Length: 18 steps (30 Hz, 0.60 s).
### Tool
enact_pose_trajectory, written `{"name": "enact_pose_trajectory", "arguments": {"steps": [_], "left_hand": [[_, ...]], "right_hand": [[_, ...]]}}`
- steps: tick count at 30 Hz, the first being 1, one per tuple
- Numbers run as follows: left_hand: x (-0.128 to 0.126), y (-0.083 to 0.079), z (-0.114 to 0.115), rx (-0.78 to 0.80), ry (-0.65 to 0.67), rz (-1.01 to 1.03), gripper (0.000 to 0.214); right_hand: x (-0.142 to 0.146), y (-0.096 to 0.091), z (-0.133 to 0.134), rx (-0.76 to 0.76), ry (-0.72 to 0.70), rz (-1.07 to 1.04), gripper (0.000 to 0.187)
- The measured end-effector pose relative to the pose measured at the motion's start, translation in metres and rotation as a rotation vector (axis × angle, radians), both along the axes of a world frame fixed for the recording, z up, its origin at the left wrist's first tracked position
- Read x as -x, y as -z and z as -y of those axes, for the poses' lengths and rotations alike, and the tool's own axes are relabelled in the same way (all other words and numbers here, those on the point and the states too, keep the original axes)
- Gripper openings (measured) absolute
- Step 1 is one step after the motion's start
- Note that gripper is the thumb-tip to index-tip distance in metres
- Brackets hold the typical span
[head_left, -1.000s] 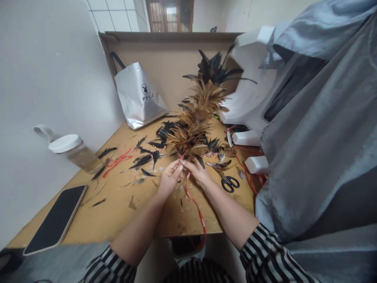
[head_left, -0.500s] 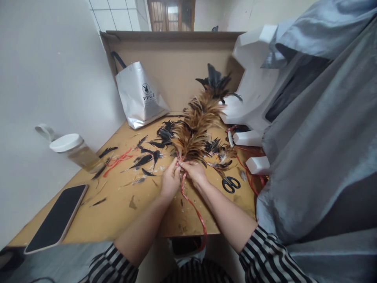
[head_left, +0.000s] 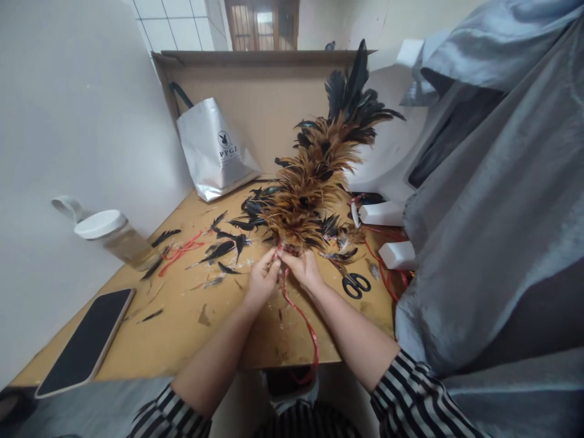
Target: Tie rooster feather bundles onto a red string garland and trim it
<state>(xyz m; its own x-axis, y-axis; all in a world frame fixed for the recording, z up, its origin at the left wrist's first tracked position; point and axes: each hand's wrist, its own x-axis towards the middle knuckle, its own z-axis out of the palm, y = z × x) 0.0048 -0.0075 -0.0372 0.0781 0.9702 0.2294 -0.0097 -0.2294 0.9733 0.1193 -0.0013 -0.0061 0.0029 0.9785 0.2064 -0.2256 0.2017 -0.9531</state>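
A feather duster (head_left: 310, 188) with brown feathers and dark, glossy ones at its tip leans up and to the right over the table. At its lower end, my left hand (head_left: 263, 280) is closed, finger and thumb pinching red plastic ribbon (head_left: 303, 316). Close beside it my right hand (head_left: 303, 267) is closed round the duster's base, thumb against the ribbon. The ribbon's loose length hangs down past the table's front edge. My fingers partly hide the binding. Loose dark feathers (head_left: 221, 249) lie to the left of the duster.
Black-handled scissors (head_left: 356, 285) lie right of my hands, near white machine parts (head_left: 396, 255) and grey cloth (head_left: 493, 213). On the left are a phone (head_left: 86, 340), a lidded jar (head_left: 123, 240) and red ribbon scraps (head_left: 182, 246). A silver bag (head_left: 214, 152) stands behind.
The feather duster has tilted up and turned, so its dark tip stands higher and farther right. Both hands stay at its base, almost in the same place.
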Motion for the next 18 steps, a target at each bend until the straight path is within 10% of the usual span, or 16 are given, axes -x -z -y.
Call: {"name": "enact_pose_trajectory", "arguments": {"steps": [4,18], "left_hand": [[0.004,-0.008,-0.001,0.19,0.147,0.208,0.046],[0.001,-0.012,-0.002,0.28,0.01,0.419,0.033]], "right_hand": [[-0.006,-0.003,0.0,0.019,-0.128,0.076,0.032],[-0.011,0.007,-0.014,0.126,-0.07,0.227,0.019]]}}
